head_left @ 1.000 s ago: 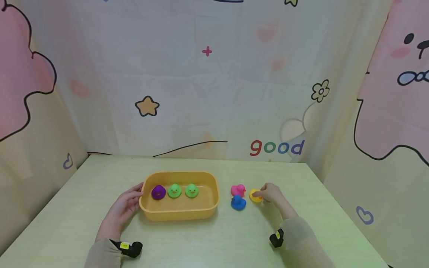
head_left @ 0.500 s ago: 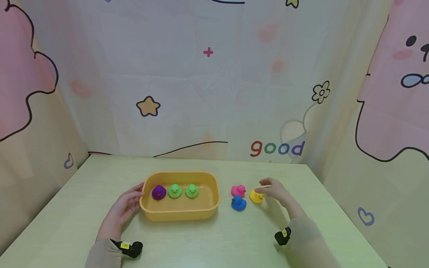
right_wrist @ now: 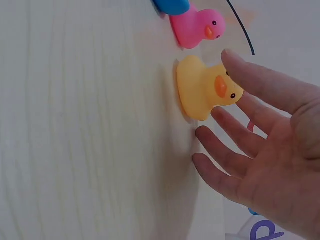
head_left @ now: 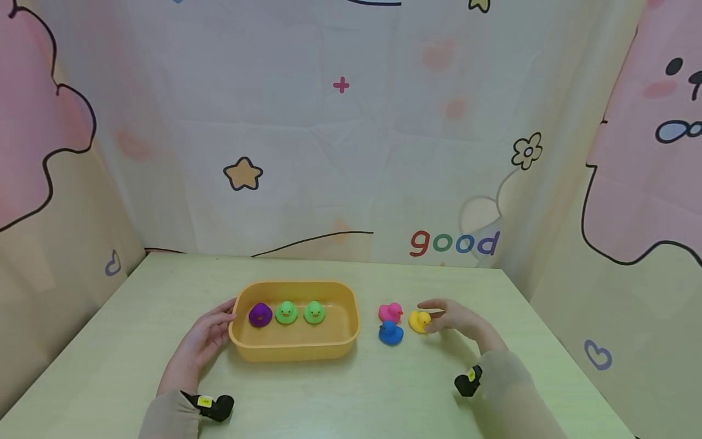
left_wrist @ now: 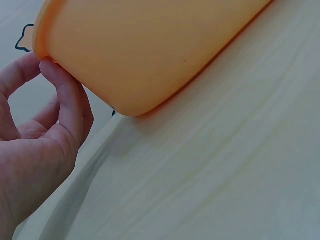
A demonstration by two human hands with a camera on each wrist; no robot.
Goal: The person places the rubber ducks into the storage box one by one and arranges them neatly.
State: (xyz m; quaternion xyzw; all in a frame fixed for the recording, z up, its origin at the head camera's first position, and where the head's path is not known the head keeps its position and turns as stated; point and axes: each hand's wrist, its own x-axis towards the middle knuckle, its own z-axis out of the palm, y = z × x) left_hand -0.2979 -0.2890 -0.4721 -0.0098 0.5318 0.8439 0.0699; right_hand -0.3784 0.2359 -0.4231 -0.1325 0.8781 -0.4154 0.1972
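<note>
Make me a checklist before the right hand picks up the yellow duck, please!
1. Left hand on tub: ok, touching its left rim.
2. Yellow duck upright: ok, sitting on the table.
3. Right hand gripping it: not ok, fingers spread beside it.
4. Pink duck apart from blue duck: cannot tell, they overlap in view.
5. Room in tub: ok, bare floor at its right end.

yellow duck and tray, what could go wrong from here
With the right hand open beside the yellow duck, a stray touch might tip it or nudge it toward the pink duck and blue duck.

The left hand touches the tray at one end; a push there could shift it and jostle the three ducks inside.
</note>
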